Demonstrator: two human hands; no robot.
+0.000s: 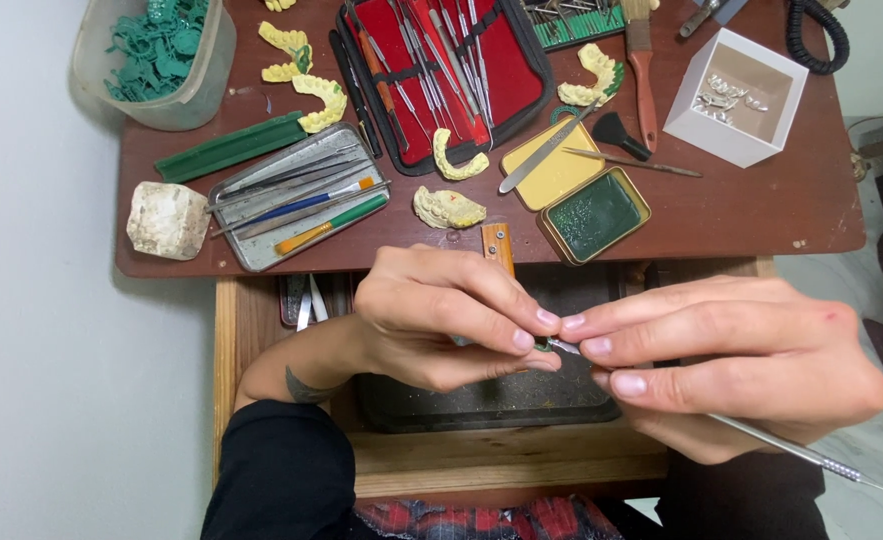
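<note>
Where the brown table point(761, 205) ends at its near edge, an open wooden drawer point(491, 460) is seen below it, lined with a dark tray that is dusted with fine debris. On the table, a red-lined case point(441, 75) of slim metal instruments is laid open, with a flat metal tray point(296, 195) of pencils and probes to its left. A clear plastic tub point(156, 60) of green wax pieces is placed at the far left corner, and a square white box point(736, 95) at the far right. A hinged tin point(576, 200) is opened flat, one half yellow, the other filled with dark green wax. A rough white stone block point(168, 220) is set near the left edge. Yellow plaster tooth casts point(448, 208) are scattered between these.

Above the drawer, the left hand point(441, 320) is held with fingertips pinched together on a small green piece point(541, 344), which is almost hidden. The right hand point(741, 365) is closed around a thin metal tool point(811, 458) with a knurled grip; its tip is placed against the green piece, thumb and forefinger clamped near the tip.
</note>
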